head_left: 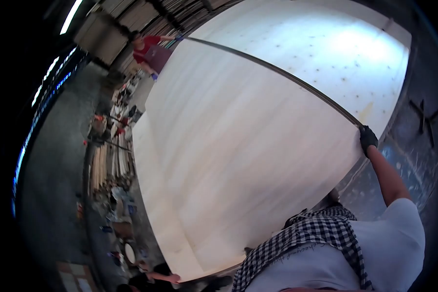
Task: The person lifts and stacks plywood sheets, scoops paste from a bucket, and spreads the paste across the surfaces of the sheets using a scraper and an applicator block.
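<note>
A large pale wooden sheet, which looks like plywood (248, 146), fills the middle of the view, its dark long edge (287, 75) running diagonally. My right hand (368, 137), in a dark glove, is closed around the sheet's near right corner. Beyond that edge lies another pale panel (336, 63) with rows of dark spots, brightly lit. At the sheet's near edge, in front of my checked apron (306, 231), a small dark shape (248, 250) could be part of my left glove; its fingers cannot be made out.
A person in a red shirt (151, 51) has gloved hands at the sheet's far end. Another person's bare hand (173, 278) touches its bottom left corner. Timber lengths (100, 168) and clutter line the floor at left. A dark metal stand (424, 119) is at right.
</note>
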A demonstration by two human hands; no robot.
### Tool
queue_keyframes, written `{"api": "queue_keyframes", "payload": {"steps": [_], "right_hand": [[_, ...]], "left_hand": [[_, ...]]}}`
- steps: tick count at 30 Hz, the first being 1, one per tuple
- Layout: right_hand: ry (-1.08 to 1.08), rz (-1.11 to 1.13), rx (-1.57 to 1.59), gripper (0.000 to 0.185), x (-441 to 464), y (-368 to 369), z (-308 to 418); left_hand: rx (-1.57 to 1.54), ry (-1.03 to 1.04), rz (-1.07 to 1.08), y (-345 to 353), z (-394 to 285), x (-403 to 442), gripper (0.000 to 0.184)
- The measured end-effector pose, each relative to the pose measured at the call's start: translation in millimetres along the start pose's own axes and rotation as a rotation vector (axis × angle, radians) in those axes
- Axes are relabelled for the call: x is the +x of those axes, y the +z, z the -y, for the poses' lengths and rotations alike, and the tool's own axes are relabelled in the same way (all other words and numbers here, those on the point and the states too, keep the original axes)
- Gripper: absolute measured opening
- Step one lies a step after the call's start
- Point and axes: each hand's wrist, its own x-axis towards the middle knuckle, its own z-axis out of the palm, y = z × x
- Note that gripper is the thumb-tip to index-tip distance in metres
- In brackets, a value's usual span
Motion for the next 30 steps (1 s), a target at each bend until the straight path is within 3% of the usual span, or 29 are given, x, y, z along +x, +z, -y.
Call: {"api": "queue_keyframes", "payload": {"steps": [4, 5, 6, 7, 8, 9, 10, 11, 12, 13, 17, 21, 30], "right_hand": [[0.011, 0.048, 0.066, 0.046, 9.4, 67.9, -61.0], [-0.05, 0.172, -0.101, 0.048, 21.8, 101.4, -90.2], [-0.202, 0.133, -0.209, 0.048, 26.4, 158.8, -129.4], [-0.115, 0.187, -0.123, 0.046, 24.5, 194.3, -145.9], [-0.034, 0.345, -0.02, 0.045, 8.4, 151.4, -114.3], [-0.114, 0.456, -0.063, 0.038, 2.0, 163.3, -119.4], [0.082, 0.491, 0.091, 0.035, -5.2, 166.9, -115.7], [-0.023, 0.587, -0.006, 0.033, -5.4, 181.2, -119.6], [-0.179, 0.466, -0.024, 0.033, -14.5, 249.0, -153.4], [-0.17, 0.53, 0.019, 0.033, -15.3, 263.1, -161.3], [-0.094, 0.823, 0.169, 0.034, -25.4, 263.0, -160.1], [0.144, 0.96, 0.316, 0.034, -32.9, 237.1, -108.7], [0.527, 1.069, 0.599, 0.036, -30.2, 201.8, -57.7]], "left_hand": [[0.218, 0.183, 0.069, 86.7, -74.2, -49.6, 0.065], [0.268, 0.24, 0.079, 113.1, -90.0, -64.5, 0.064], [0.312, 0.304, 0.091, 141.4, -107.5, -82.7, 0.064], [0.354, 0.372, 0.101, 171.4, -126.0, -102.4, 0.064], [0.403, 0.439, 0.115, 200.9, -141.8, -124.5, 0.064], [0.46, 0.512, 0.132, 232.3, -155.5, -147.9, 0.064], [0.515, 0.582, 0.15, 264.8, -170.4, -171.9, 0.064], [0.571, 0.656, 0.165, 297.4, -182.4, -197.0, 0.063], [0.627, 0.739, 0.189, 333.5, -192.6, -220.7, 0.063], [0.674, 0.828, 0.209, 370.3, -202.2, -246.2, 0.063], [0.85, 1.13, 0.322, 500.0, -237.2, -336.6, 0.062], [0.926, 1.313, 0.509, 572.3, -277.2, -397.2, 0.062], [0.893, 1.394, 0.854, 650.0, -259.0, -429.3, 0.06]]}}
